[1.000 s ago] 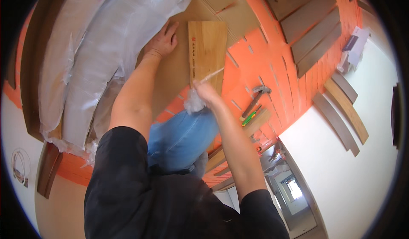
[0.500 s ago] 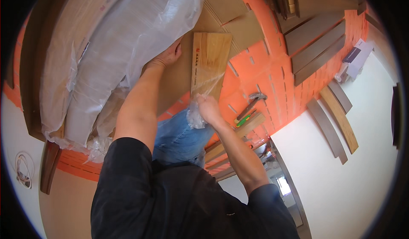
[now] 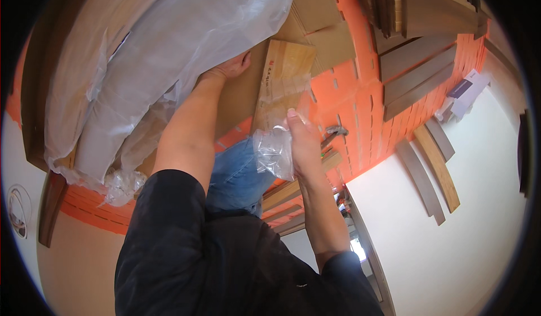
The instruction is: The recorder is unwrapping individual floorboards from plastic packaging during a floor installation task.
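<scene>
My right hand (image 3: 305,144) is closed on crumpled clear plastic wrap (image 3: 274,151), thumb pointing up. The wrap stretches from there over the near part of a light wooden plank (image 3: 286,71) that lies on brown cardboard. My left hand (image 3: 230,67) is beside the plank, at the edge of a long bundle of boards under milky plastic sheeting (image 3: 186,40). Its fingers look curled, but what they hold, if anything, is hidden.
Orange underlay (image 3: 352,96) with slots covers the floor. A hammer (image 3: 335,134) lies right of my right hand. Grey-brown planks (image 3: 420,71) are at the far right, near a white-and-purple box (image 3: 466,93). Several boards (image 3: 437,166) rest by the white surface at right.
My right hand has moved right and turned thumb-up, drawing the plastic wrap with it. The plank now sits slightly tilted. My left hand stays by the bundle.
</scene>
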A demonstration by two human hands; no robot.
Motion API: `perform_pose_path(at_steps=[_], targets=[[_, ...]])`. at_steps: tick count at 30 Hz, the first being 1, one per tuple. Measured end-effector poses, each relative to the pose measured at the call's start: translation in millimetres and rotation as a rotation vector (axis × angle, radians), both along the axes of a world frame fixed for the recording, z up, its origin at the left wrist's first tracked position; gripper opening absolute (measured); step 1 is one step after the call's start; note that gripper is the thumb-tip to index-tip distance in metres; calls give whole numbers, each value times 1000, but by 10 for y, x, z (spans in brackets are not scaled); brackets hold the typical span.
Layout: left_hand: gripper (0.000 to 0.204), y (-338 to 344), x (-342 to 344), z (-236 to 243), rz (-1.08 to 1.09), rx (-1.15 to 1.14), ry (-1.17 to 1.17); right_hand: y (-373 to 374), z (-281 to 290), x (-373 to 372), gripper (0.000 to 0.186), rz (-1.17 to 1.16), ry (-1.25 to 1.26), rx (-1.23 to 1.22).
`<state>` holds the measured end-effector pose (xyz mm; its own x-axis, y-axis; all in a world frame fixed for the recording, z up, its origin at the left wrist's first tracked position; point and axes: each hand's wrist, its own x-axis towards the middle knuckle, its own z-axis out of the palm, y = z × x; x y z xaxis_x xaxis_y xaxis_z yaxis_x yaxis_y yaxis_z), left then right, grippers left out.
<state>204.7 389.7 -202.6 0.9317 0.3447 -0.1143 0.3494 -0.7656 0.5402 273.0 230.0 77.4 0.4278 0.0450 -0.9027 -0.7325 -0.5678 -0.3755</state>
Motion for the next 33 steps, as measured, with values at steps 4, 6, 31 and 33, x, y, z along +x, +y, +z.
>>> perform_pose_path(at_steps=[4, 6, 31, 33], targets=[[64, 75, 18, 135, -24, -33, 127, 170, 232, 19, 40, -61, -9, 26], [64, 52, -6, 113, -7, -31, 76, 227, 357, 48, 40, -77, -20, 10], [48, 12, 2, -39, -39, -23, -120, 1016, 1278, -452, 27, 1019, -509, 158], [46, 23, 24, -8, -38, 4, -121, 712, 1383, -366, 27, 968, -523, 23]])
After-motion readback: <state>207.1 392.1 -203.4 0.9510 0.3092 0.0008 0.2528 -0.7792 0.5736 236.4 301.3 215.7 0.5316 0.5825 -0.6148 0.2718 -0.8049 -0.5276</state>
